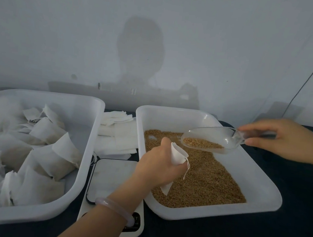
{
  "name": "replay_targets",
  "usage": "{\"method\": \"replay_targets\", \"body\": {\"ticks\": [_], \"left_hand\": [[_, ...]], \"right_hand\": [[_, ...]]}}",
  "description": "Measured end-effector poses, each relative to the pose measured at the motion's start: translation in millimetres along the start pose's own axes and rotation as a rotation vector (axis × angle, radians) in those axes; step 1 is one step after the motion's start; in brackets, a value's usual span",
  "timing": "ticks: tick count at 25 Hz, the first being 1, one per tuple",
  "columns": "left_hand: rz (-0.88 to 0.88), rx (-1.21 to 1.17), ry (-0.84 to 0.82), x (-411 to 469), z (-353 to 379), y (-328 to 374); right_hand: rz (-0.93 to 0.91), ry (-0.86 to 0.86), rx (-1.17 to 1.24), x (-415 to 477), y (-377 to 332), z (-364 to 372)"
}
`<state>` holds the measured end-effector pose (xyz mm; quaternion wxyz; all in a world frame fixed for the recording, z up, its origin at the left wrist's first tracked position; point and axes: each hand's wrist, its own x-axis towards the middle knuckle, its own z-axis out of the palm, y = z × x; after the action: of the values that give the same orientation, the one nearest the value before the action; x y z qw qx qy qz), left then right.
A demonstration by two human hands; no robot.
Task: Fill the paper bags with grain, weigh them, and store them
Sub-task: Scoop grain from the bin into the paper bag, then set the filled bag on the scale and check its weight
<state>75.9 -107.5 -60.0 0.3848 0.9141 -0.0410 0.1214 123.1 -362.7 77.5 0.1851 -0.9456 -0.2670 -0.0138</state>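
My left hand (156, 166) grips a small white paper bag (178, 154) with its mouth open, held over the grain tray (258, 202). A thin drawstring dangles from the bag. My right hand (282, 140) holds the handle of a clear plastic scoop (211, 140) that carries some brown grain; its lip hangs just right of and above the bag's mouth. Loose brown grain (209, 180) covers the tray floor. A white kitchen scale (114, 183) lies between the two trays, partly under my left forearm.
A large white bin (82, 168) on the left holds several filled paper bags (51, 157). A stack of flat unfilled bags (117, 133) lies behind the scale. The table top is dark; a grey wall stands close behind, with a cable at the right.
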Motion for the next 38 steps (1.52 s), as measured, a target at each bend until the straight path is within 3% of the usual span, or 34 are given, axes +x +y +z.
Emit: {"method": "replay_targets", "body": {"ticks": [5, 9, 13, 17, 21, 24, 27, 32, 35, 38], "left_hand": [[-0.002, 0.017, -0.021, -0.8, -0.3, 0.3], [-0.004, 0.054, -0.029, 0.2, 0.7, 0.9], [-0.011, 0.071, -0.008, 0.8, 1.3, 1.3], [0.003, 0.049, -0.009, -0.1, -0.1, 1.2], [0.033, -0.022, -0.011, -1.2, -2.3, 0.4], [0.039, -0.067, -0.010, -0.3, -2.1, -0.5], [0.000, -0.114, -0.034, -0.8, -5.5, 1.1], [-0.028, -0.578, -0.028, -6.6, -44.5, 4.6], [0.109, -0.503, -0.158, -5.6, -87.4, -6.4], [0.180, -0.361, -0.268, -7.9, -114.1, -24.0]], "right_hand": [[-0.161, 0.087, -0.409, 16.1, -24.1, -10.0], [-0.187, 0.127, -0.582, 20.7, -37.6, -12.7], [-0.185, 0.121, -0.609, 22.0, -40.7, -10.1], [-0.153, 0.047, -0.440, 21.8, -26.9, -3.2], [0.043, -0.072, -0.135, 6.7, 11.7, 6.4], [0.179, -0.142, -0.172, -4.3, 34.6, 41.8], [0.161, -0.170, -0.219, -3.4, 31.8, 91.9], [0.182, -0.322, -0.212, 8.6, 7.2, 123.2], [0.042, -0.140, 0.180, 26.0, -33.1, 124.5], [-0.176, -0.261, 0.625, 46.3, -95.4, 138.2]]}}
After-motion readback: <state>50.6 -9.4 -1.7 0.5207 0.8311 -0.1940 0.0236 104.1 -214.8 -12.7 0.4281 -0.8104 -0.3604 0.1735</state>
